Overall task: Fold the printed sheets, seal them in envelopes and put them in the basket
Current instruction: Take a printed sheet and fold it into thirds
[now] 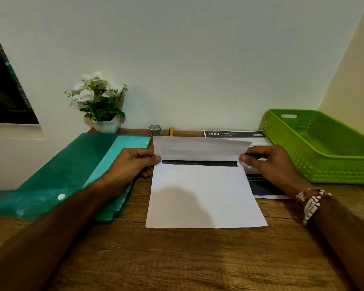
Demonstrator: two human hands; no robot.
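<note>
Sheets: we count two white printed paper sheets [204,196].
Basket: one green plastic basket [334,173].
Hands: left hand [132,162], right hand [269,162], fingers clamped on one sheet's flap.

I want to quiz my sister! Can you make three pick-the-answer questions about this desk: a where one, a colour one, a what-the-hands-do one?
1. Where is the basket? A) right of the sheet B) left of it C) under it
2. What colour are the flowers? A) red B) white C) blue
3. What do the left hand and right hand do? A) lie flat B) write C) pinch the sheet
1 A, it stands past the right hand; 2 B, white petals; 3 C, each pinches a top corner.
</note>
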